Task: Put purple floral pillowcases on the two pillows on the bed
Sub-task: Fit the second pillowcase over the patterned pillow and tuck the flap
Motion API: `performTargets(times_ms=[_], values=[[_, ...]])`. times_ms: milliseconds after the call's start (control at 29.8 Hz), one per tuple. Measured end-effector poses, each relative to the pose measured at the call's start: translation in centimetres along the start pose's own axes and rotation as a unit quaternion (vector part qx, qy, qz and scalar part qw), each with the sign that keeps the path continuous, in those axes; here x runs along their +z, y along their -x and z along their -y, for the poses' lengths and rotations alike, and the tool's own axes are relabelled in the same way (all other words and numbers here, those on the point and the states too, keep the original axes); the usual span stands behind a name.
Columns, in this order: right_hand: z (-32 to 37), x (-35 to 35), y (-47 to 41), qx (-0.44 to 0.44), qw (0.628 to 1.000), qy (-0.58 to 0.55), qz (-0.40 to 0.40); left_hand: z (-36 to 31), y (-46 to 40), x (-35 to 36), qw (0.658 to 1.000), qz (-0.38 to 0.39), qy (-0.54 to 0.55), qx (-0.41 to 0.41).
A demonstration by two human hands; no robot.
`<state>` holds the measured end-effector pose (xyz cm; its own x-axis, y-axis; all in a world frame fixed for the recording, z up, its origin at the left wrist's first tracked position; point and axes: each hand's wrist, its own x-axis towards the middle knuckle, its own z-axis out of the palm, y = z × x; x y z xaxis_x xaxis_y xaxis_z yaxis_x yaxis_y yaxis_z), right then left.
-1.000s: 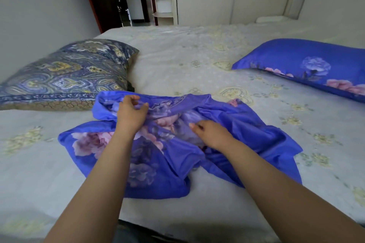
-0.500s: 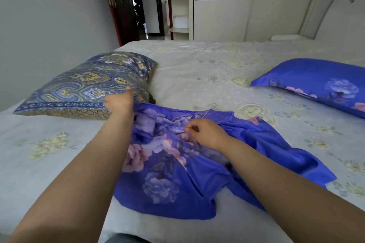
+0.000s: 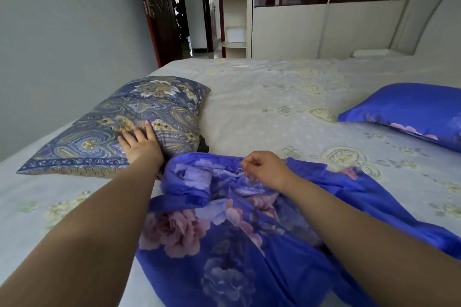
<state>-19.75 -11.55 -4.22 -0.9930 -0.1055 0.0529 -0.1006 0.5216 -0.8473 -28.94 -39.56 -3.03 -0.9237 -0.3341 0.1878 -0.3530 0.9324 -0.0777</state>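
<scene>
One pillow [image 3: 409, 109], far right, looks already covered; the left hand [image 3: 139, 144] lies flat on the paisley pillow [image 3: 119, 127], the right hand [image 3: 264, 169] pinching the loose pillowcase [image 3: 237, 244].

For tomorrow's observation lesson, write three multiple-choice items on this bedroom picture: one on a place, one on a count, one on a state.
1. Where does the left hand rest?
A. on the paisley pillow
B. on the headboard
C. on the door

2. How many pillows already wear a purple floral case?
A. none
B. one
C. two

3. What state is the loose purple floral pillowcase in?
A. folded square
B. crumpled on the bed
C. hanging up

Answers: 1 A, its fingers lie spread on the pillow; 2 B, only the purple pillow at right is covered; 3 B, it lies bunched, pinched by the right hand.
</scene>
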Motion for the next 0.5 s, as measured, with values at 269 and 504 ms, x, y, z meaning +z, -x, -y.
performTargets(times_ms=[269,504], values=[[-1.1,1.8,-0.4,0.019,0.999,-0.021,0.028,0.1,-0.5,0.4,0.976,-0.064,0.201,-0.058],[1.3,2.0,0.4,0.089,0.98,-0.179,0.007,-0.8,0.4,-8.2,0.803,-0.24,0.54,-0.078]])
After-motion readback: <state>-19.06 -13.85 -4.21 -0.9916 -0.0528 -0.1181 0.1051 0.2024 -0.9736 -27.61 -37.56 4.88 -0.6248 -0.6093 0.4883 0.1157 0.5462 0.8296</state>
